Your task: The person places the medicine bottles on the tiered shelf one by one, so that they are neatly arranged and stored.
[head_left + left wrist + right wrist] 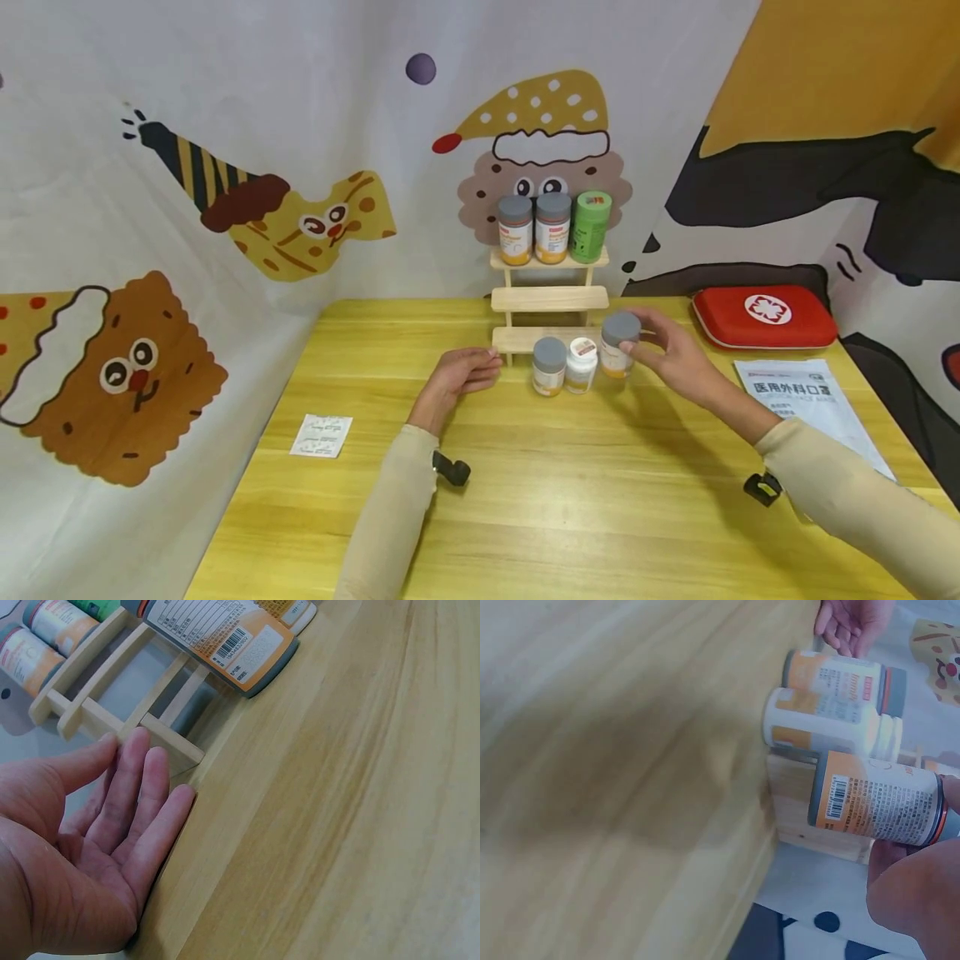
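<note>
My right hand (671, 354) grips a grey-lidded supplement bottle (618, 350) round its lid. In the right wrist view this bottle (877, 796) is raised off the table, its orange-and-white label with a barcode showing. Just left of it a small white bottle (581, 367) and another grey-lidded bottle (550, 368) stand upright on the table, before the lowest step of a wooden tiered rack (547, 297). My left hand (467, 375) lies beside the rack's left end, palm turned inward. Its lightly bent fingers (154, 776) hold nothing, with the fingertips right at the rack's lower corner.
Two grey-lidded bottles (515, 231) and a green bottle (591, 227) fill the rack's top step. To the right lie a red first-aid case (765, 317) and a face mask packet (813, 408). A small white packet (321, 436) rests at the left. A patterned curtain hangs behind.
</note>
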Demonstrator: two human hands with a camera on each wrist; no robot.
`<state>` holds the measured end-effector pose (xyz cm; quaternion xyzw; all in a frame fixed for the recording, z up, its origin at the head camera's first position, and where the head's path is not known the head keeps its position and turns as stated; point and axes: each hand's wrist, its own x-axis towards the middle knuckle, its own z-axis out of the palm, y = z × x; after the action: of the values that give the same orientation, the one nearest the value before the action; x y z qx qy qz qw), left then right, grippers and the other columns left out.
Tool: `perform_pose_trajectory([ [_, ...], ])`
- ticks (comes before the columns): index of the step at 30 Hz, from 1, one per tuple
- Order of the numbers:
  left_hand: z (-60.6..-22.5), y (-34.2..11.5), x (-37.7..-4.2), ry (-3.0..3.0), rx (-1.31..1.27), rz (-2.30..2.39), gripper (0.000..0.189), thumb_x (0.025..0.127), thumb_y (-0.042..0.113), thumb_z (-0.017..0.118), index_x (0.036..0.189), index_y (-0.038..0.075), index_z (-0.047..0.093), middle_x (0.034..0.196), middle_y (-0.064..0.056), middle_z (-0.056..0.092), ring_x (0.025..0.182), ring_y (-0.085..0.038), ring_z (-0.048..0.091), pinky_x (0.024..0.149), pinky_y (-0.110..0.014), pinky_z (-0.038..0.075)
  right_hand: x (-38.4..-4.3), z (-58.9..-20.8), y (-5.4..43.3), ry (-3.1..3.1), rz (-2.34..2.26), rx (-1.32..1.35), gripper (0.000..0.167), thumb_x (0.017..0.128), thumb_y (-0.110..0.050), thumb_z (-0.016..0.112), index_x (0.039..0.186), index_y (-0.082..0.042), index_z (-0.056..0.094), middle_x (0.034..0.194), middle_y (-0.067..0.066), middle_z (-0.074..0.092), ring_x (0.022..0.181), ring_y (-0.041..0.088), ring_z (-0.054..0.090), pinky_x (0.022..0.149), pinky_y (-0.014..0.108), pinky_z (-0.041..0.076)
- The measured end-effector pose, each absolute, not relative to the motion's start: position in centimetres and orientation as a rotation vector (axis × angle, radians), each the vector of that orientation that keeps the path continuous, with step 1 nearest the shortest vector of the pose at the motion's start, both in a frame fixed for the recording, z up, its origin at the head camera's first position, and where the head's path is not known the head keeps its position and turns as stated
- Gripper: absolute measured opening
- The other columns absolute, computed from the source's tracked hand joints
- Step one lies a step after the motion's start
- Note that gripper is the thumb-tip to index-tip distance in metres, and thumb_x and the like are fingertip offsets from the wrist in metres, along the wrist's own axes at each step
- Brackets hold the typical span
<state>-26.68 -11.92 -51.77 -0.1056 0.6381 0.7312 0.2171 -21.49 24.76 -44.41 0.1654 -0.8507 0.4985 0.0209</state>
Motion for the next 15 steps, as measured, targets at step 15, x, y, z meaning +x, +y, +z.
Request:
perform_pose_trajectory([
  [15, -51.8, -11.9, -26.7, 1.766, -0.291, 2.022, 0.031, 0.101, 0.022, 0.075, 0.126, 0.005, 0.074, 0.101, -0.002, 0.083, 0.091, -0.014, 0.081, 0.087, -0.035, 0.068, -23.2, -40.9, 23.2, -2.566, 1.502, 0.498, 0.055, 0.102, -0.012, 0.072, 0.153, -0.008, 0.051, 0.146, 0.009, 0.061, 0.126, -0.006, 0.053, 0.109, 0.015, 0.049],
])
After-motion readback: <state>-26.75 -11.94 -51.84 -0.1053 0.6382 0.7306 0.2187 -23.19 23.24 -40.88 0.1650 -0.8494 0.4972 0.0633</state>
